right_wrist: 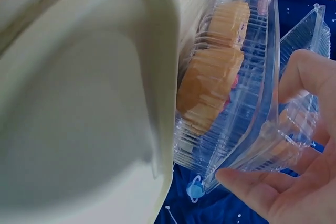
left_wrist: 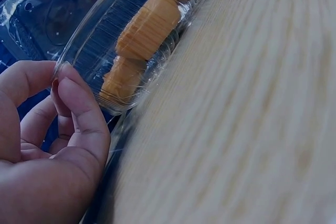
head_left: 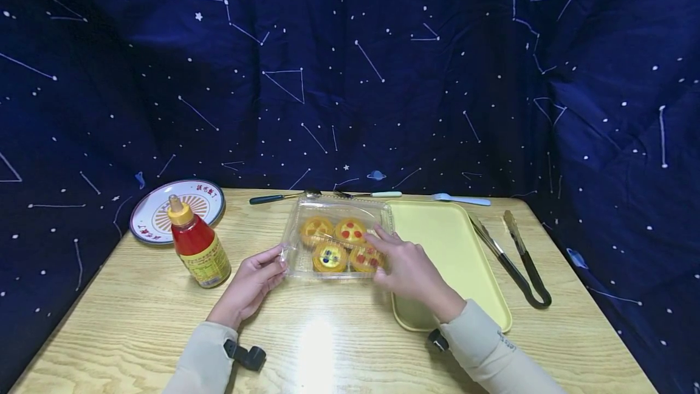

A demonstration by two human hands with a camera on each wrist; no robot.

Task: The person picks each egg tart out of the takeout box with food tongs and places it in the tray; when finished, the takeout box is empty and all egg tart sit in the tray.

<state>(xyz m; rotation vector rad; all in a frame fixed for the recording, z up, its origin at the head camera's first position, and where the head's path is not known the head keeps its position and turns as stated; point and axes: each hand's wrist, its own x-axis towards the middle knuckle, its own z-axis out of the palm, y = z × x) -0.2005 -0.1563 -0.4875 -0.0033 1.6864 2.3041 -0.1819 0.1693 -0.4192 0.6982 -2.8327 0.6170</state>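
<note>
A clear plastic clamshell container (head_left: 292,260) holds several egg tarts (head_left: 330,256), some topped with red or dark pieces. Its lid (head_left: 361,207) is raised at a slant over the base. At the container's front left, my left hand (head_left: 254,281) pinches the rim between thumb and fingers; the left wrist view shows this hand (left_wrist: 63,124) at the base's thin edge. On the right side, my right hand (head_left: 412,269) holds the lid near its front right corner with bent thumb and fingers. One fingertip (right_wrist: 228,177) lies right at the rim's corner.
A pale yellow tray (head_left: 454,266) lies right of the container, then black-handled tongs (head_left: 519,266). A red sauce bottle (head_left: 202,248) stands left, before a patterned plate (head_left: 147,205). Along the back lie a spoon (head_left: 273,198), a fork (head_left: 377,194) and a light blue fork (head_left: 465,199).
</note>
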